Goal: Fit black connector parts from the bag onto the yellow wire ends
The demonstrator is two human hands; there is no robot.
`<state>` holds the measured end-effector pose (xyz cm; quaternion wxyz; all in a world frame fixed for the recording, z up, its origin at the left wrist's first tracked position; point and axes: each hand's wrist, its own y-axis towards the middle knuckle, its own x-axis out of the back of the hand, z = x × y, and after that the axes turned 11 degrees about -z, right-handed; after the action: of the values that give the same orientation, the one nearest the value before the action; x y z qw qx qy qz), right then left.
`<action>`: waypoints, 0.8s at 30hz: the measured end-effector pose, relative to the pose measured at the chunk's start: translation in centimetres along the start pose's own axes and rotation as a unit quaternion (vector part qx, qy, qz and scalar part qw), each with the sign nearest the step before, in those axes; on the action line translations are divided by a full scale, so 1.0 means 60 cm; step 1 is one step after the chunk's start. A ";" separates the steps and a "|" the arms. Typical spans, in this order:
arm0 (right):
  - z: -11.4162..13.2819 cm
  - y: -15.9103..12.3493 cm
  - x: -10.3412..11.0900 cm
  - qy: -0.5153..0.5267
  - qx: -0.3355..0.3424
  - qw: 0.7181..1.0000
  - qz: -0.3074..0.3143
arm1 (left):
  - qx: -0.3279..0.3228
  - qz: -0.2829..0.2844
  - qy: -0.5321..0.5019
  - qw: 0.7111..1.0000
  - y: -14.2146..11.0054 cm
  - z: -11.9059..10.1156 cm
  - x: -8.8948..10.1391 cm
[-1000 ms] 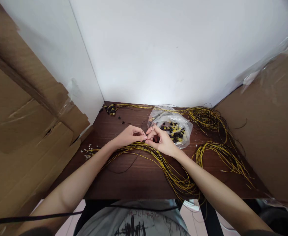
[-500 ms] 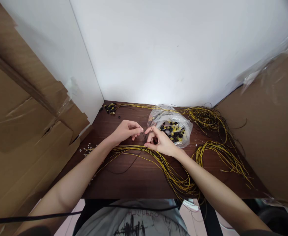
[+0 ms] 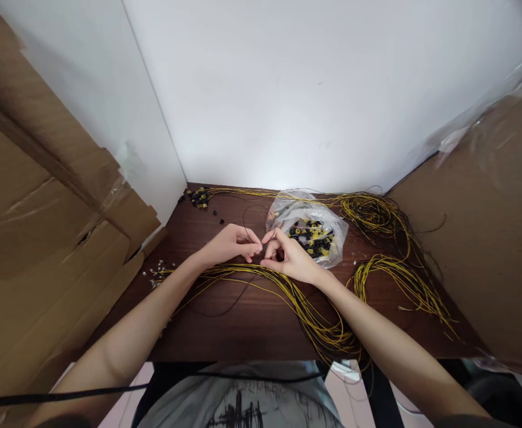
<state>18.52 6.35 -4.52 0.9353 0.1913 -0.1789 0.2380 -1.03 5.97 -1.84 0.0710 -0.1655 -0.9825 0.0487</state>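
My left hand and my right hand meet fingertip to fingertip above the dark wooden table. Both pinch a thin black wire that loops up behind the fingers and trails down over the table. Just under the hands lies a long bundle of yellow wires, which runs off the front edge. A clear plastic bag of small black and yellow parts sits right behind my right hand.
More yellow wire coils lie at the right and along the back wall. Small black and yellow parts sit at the back left corner, tiny metal pieces at the left edge. Cardboard sheets flank both sides.
The hands drew slightly apart half a second ago and have closed together again. The black wire loop now stands higher behind my left hand.
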 end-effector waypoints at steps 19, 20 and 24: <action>-0.003 0.000 0.001 0.012 0.005 1.000 0.002 | -0.091 -0.026 0.092 0.991 -0.001 0.012 -0.010; -0.004 0.000 0.000 0.013 0.004 1.000 0.004 | -0.094 -0.033 0.103 0.990 -0.001 0.013 -0.010; -0.008 0.000 0.000 0.012 0.003 1.000 0.001 | -0.086 -0.102 0.114 0.985 0.003 0.014 -0.001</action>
<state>18.60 6.56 -4.93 0.9367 0.1910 -0.1667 0.2415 -1.03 6.07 -2.67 0.1722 -0.0743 -0.9803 -0.0622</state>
